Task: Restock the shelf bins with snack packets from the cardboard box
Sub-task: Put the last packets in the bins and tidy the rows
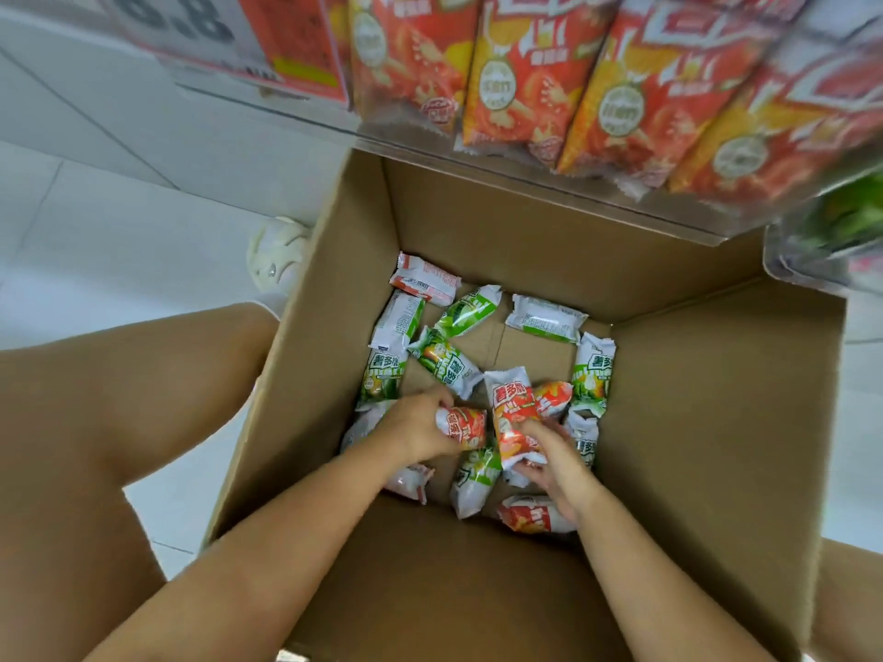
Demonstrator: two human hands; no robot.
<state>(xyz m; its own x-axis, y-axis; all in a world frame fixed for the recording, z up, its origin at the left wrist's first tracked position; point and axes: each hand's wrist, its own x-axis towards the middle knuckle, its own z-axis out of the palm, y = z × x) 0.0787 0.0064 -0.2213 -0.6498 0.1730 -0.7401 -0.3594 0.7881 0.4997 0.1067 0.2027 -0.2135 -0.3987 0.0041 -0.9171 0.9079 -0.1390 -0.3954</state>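
Observation:
Both my hands reach down into an open cardboard box (707,422) on the floor. My left hand (420,427) grips a small red snack packet (466,425) near the box's middle. My right hand (556,463) holds an upright red packet (511,413) by its lower end. Several green packets (446,358) and other red packets (425,279) lie scattered over the box bottom. Above the box a clear shelf bin (597,88) holds a row of red packets standing on end.
A second bin with green packets (841,222) hangs at the right. A price sign (191,26) sits at the upper left. My bare knee (119,398) is left of the box, a white shoe (277,260) beyond it on the pale tiled floor.

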